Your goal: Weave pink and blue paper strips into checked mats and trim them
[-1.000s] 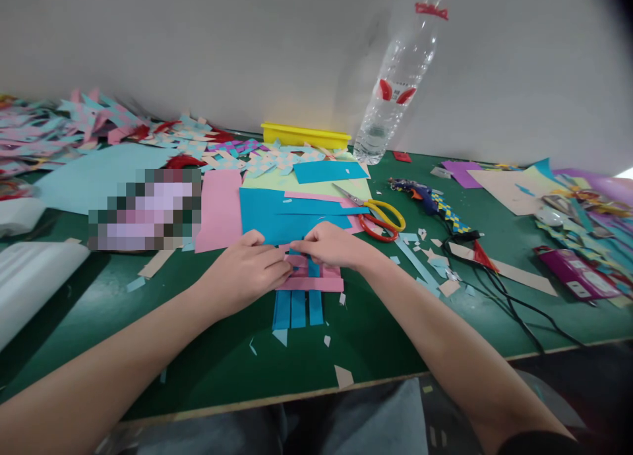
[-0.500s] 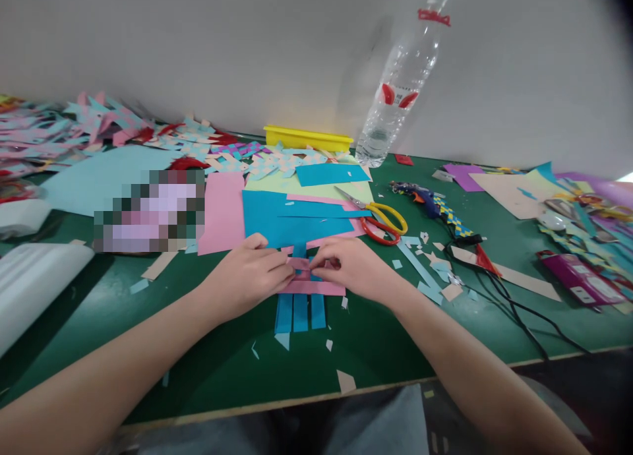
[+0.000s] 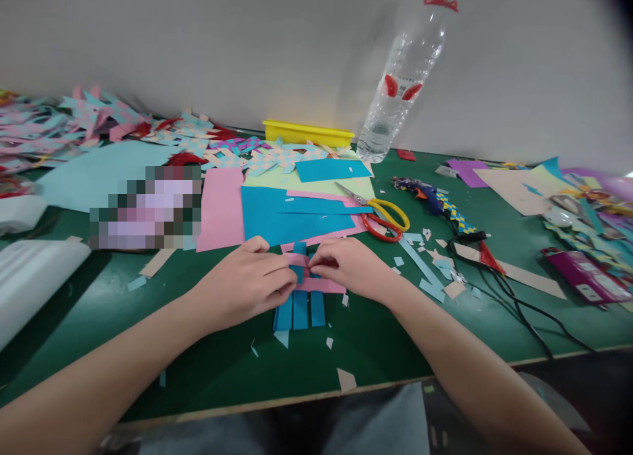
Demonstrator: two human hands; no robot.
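In the head view, blue paper strips (image 3: 300,310) lie upright on the green table, crossed by pink strips. My left hand (image 3: 252,280) has its fingers curled over the left side of this weave, gripping the left part of the upper pink paper strip (image 3: 297,260). From the other side, my right hand (image 3: 346,267) pinches the same pink strip between thumb and fingertips. A lower pink strip (image 3: 329,285) crosses the blue ones just beneath my fingers. Part of the weave is hidden by both hands.
Scissors (image 3: 388,217) with yellow and red handles rest on blue paper (image 3: 267,217) beyond my hands. A clear bottle (image 3: 395,92) stands by the wall near a yellow tray (image 3: 309,134). Paper scraps (image 3: 445,270), a purple box (image 3: 586,277) and a white roll (image 3: 39,277) lie around.
My left fingers have shifted slightly right and down over the weave, and more of the blue strip at the top shows. My right hand stays nearly in place, still pinching. The camera view has tilted slightly.
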